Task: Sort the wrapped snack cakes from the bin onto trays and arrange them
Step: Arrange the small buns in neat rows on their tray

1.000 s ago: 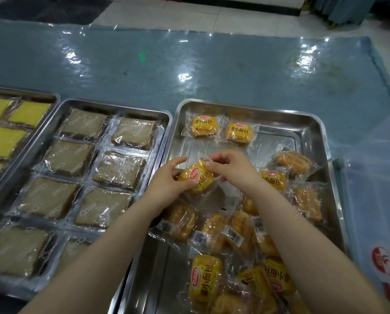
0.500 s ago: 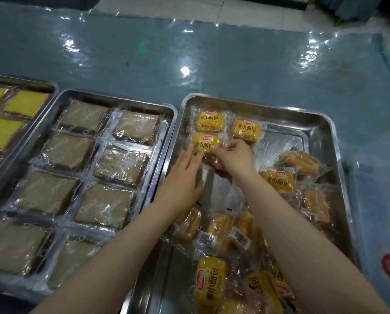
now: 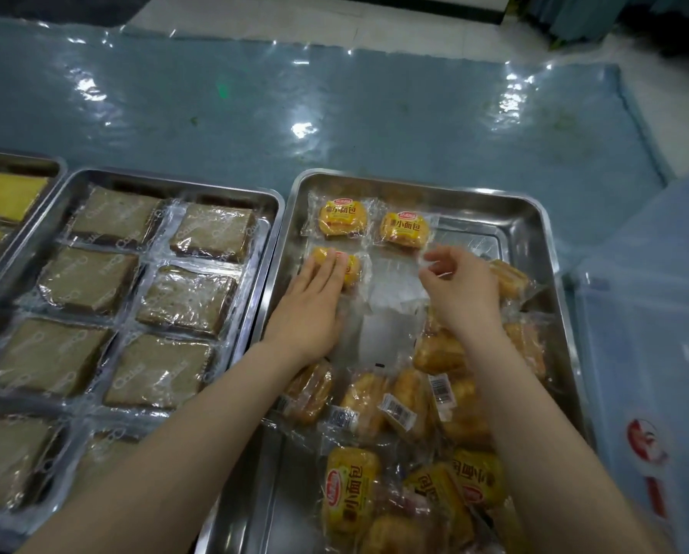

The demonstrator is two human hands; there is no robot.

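In the right tray [image 3: 535,217] the left hand [image 3: 309,309] lies flat w/ straight fingers on a yellow snack cake [image 3: 349,265], just under another cake [image 3: 343,217] at the tray's upper left corner; a third cake [image 3: 405,230] sits beside that one. The right hand [image 3: 461,287] hovers near, fingers loosely curled, holding nothing. A loose pile of cakes [image 3: 399,409] fills the lower part. The middle tray [image 3: 271,201], left of centre, has brown cakes [image 3: 187,299] in rows.

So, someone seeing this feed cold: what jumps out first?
The two hands over the right-hand steel tray: the left hand lies flat on a yellow snack pack below two aligned packs, the right hand over the loose pile. Left of it, a tray of brown cakes in neat rows.
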